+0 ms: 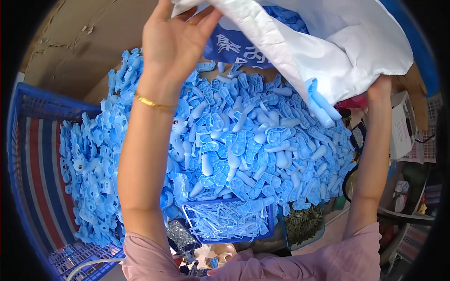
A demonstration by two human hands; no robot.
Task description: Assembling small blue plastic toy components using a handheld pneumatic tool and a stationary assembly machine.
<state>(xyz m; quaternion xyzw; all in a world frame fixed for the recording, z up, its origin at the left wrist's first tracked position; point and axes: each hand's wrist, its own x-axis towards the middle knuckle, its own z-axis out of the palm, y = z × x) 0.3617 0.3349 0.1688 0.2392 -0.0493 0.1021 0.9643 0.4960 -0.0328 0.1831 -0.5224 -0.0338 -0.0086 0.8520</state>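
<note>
My left hand (pixel 176 40) is raised and grips the upper edge of a large white woven sack (pixel 328 42) with a blue printed panel. A gold bracelet sits on that wrist. My right arm reaches up under the sack at the right, and its hand is hidden behind the cloth. The sack is tipped, and light blue plastic toy parts (pixel 323 105) slide out of its mouth. Below lies a big heap of the same blue parts (pixel 253 145), shaped like small legs and soles.
A blue plastic crate (pixel 33 154) at the left holds blue toy body pieces (pixel 93 168). A small blue tray (pixel 229 220) of pale thin parts sits near my chest, with another tray (pixel 304 225) of dark bits beside it. A white box (pixel 401 124) stands at the right.
</note>
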